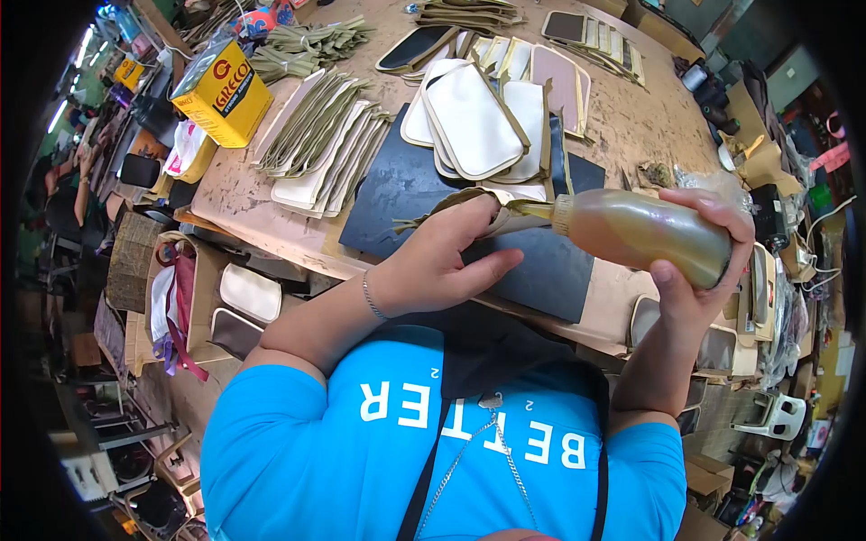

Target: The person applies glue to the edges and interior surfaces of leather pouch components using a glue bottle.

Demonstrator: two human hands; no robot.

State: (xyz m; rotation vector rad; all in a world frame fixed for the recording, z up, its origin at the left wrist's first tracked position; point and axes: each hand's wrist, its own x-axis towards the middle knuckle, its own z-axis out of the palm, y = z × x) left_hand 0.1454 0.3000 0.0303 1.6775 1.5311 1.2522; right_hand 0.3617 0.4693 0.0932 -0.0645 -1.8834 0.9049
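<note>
My right hand (713,248) is wrapped round a squeeze bottle (645,230) of amber liquid, tilted on its side with its nozzle pointing left. The nozzle tip reaches the fingers of my left hand (451,257). Those fingers are curled on an olive-edged fabric piece (510,225), mostly hidden by the hand; the thumb stands apart. Beneath both hands lies a dark flat board (541,279). A pile of white rounded panels (474,117) with olive edging rests on the board's far part, just beyond the bottle.
Stacked olive-edged panels (316,135) lie on the worktable (230,194) at left, beside a yellow can (225,95). Bundled olive strips (311,45) and further panel stacks (595,41) sit at the back. Thread spools (708,95) stand at right. A person's arm (83,185) shows far left.
</note>
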